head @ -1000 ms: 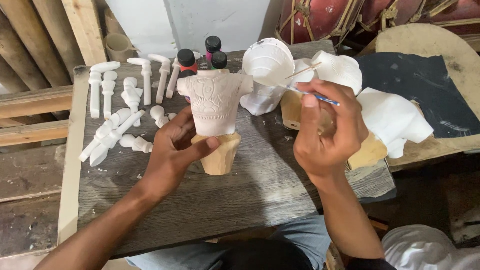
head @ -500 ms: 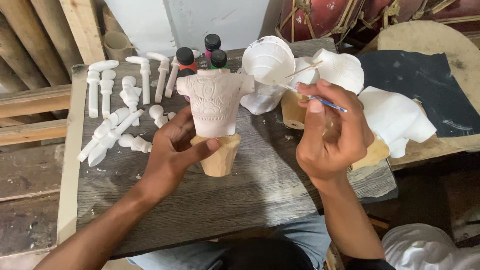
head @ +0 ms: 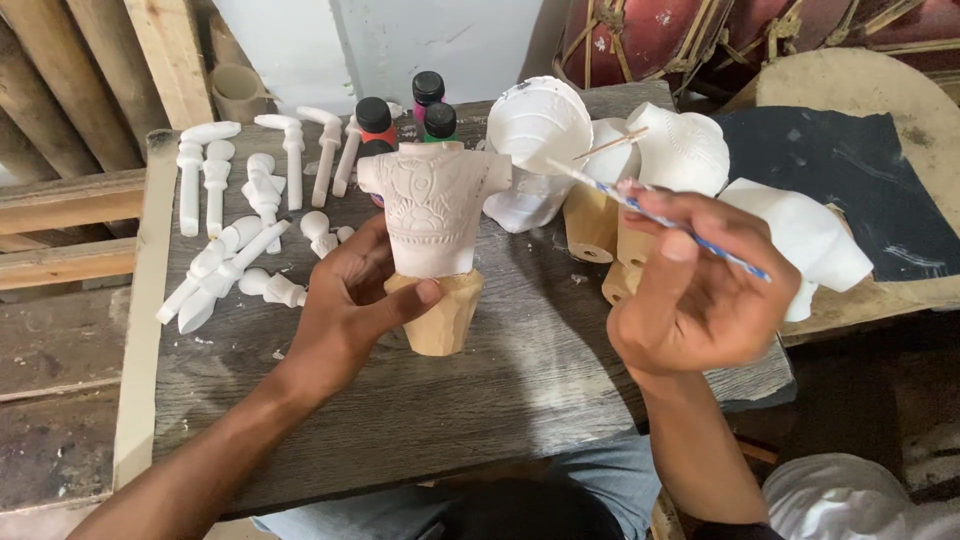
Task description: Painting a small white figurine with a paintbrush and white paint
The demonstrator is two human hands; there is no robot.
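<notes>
Both hands are busy. The left hand (head: 345, 305) wraps the bare tan wooden base (head: 437, 312) under a white-coated, relief-carved torso figure (head: 432, 205), thumb across the front, fingers behind, holding it upright on the grey weathered wooden board (head: 470, 400). The right hand (head: 700, 290) pinches a thin blue-handled paintbrush (head: 650, 215), its tip up near a white scalloped dish (head: 538, 120).

The torso looks rigid and fairly light, probably carved wood — the raised pattern and stubby sleeves seem the parts most likely to chip or smudge, so the plain base is the safer grip.

Just left lie loose white turned limb pieces (head: 235, 235); behind stand black-capped paint bottles (head: 405, 115); to the right crowd more white carved pieces (head: 740, 190). Open board lies only toward the near edge — which ends close under the right wrist.
</notes>
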